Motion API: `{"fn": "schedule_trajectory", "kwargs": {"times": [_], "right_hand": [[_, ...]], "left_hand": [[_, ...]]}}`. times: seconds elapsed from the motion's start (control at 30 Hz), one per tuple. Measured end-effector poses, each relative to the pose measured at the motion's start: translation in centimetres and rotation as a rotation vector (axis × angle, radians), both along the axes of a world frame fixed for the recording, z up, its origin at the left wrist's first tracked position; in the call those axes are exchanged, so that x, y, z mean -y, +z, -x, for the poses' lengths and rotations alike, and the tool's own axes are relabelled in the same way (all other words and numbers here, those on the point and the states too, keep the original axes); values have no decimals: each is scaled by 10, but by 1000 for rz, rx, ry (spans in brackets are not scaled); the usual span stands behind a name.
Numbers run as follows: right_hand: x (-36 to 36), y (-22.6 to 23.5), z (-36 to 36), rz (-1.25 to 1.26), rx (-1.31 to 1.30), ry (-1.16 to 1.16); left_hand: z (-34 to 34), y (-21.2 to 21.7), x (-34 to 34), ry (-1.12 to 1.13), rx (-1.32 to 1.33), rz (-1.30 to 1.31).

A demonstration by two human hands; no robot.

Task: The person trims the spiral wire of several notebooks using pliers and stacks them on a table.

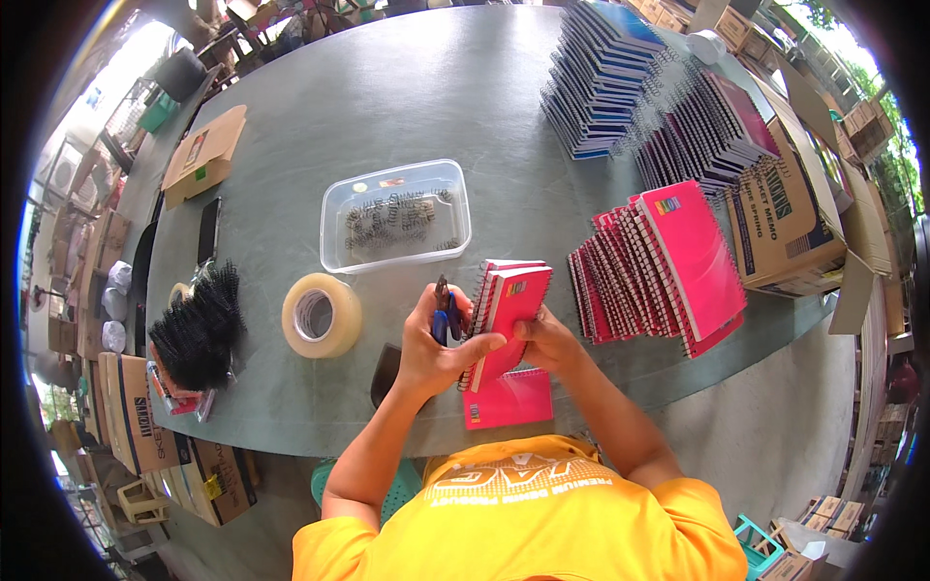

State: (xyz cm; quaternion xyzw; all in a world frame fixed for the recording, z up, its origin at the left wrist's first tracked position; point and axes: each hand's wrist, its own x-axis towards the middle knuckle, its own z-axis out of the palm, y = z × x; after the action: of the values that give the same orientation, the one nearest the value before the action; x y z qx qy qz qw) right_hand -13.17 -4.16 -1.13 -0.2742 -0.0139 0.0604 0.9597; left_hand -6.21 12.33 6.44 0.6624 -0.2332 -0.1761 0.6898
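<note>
Several small pink spiral notebooks (511, 315) stand in a stack between my two hands, above the table's near edge. My left hand (431, 339) is closed round a pair of blue-handled pliers (447, 318), and its thumb presses on the top pink cover. From the other side, my right hand (547, 341) grips the same notebooks, thumb on the cover. Black wire coils run along the notebooks' edges. Just below the hands, another pink notebook (511, 407) lies flat on the grey table (262, 339).
Stacked pink notebooks (678, 257) stand to the right; blue (605, 82) and purple (712, 131) ones are behind. A clear plastic tub (395, 215) holds loose wire coils. Leftward lie a tape roll (322, 316) and black spiral coils (199, 324). A cardboard box (790, 208) sits far right.
</note>
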Motion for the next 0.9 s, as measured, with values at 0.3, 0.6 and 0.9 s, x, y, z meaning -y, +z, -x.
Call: {"fn": "schedule_trajectory", "kwargs": {"times": [0.3,0.6,0.9], "right_hand": [[38,51,-179,78,-142,-444],[131,13,-384,1111,-533,-344],[71,56,-397,2073,-645,-262]], "left_hand": [[-35,-6,-37,327,-196,207],[-12,-10,-149,575,-244,-53],[-23,-22,-150,607,-257,65]]}}
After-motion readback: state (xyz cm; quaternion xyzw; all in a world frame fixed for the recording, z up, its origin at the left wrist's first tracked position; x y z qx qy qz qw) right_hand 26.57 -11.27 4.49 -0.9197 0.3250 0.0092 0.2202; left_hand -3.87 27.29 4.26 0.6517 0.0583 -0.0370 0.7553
